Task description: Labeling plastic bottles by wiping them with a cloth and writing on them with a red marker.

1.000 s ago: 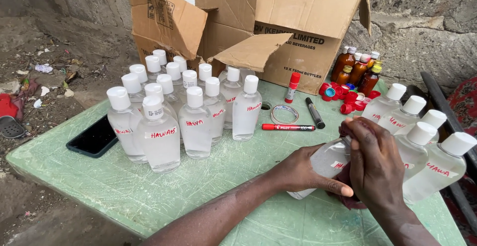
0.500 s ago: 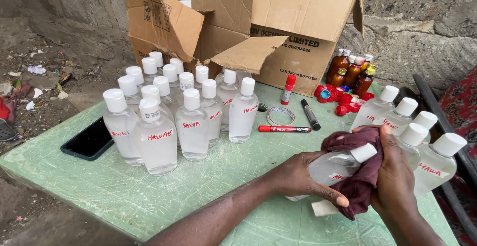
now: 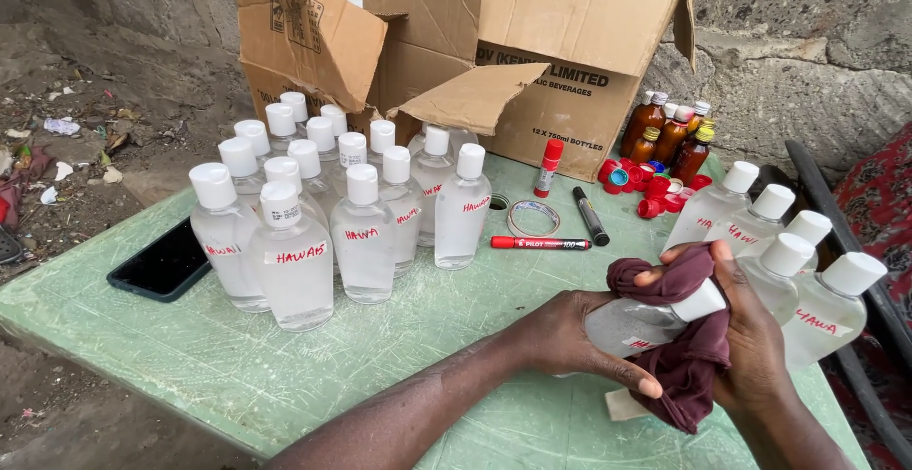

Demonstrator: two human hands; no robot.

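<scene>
- Head view, the hands: the left hand (image 3: 570,337) is wrapped around the body of a clear plastic bottle (image 3: 632,326) lying tilted, its white cap (image 3: 700,299) pointing toward 2 o'clock. The right hand (image 3: 750,337) is closed on a maroon cloth (image 3: 686,356) bunched round the bottle's neck.
- What changed: a second ago the right hand covered the bottle's top; since then the cloth has slid down and the cap has come into sight (the wiping stroke seems to run along the neck). In the last half second little has moved.
- Where the bottle lies: just above the green desk (image 3: 285,356), near its 5 o'clock corner, with a white scrap (image 3: 622,404) beneath.
- Around it: capped clear bottles stand at 3 o'clock (image 3: 817,309) and in a cluster at 10 o'clock (image 3: 328,214); a red marker (image 3: 540,242), tape roll (image 3: 535,217), black marker (image 3: 590,216) and glue stick (image 3: 548,167) lie at 12 o'clock, with a cardboard box (image 3: 560,62) behind.
</scene>
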